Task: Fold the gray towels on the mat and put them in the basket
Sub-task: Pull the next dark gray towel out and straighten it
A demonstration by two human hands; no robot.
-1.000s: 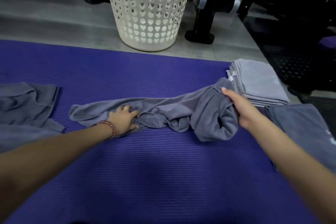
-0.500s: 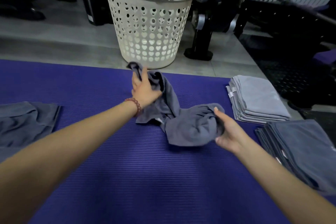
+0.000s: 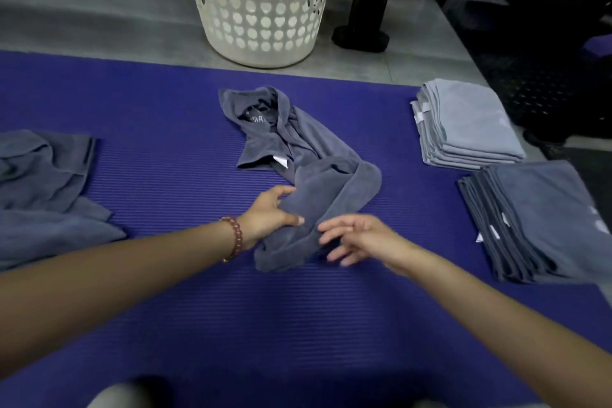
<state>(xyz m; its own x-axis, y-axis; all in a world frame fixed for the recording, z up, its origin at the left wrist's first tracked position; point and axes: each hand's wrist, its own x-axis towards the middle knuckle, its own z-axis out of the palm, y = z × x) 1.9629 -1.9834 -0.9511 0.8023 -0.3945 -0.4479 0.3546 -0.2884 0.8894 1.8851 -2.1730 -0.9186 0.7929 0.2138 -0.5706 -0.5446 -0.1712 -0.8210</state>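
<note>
Gray towel lies crumpled on the mat. Your left hand grips its near end. Your right hand is just beside it, fingers spread.

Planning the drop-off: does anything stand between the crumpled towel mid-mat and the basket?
Nothing visible. Between the crumpled towel and the basket lie only bare mat and gray floor; the left hand grips the towel's near end.

Bare forearms, red bead bracelet on left wrist
</note>
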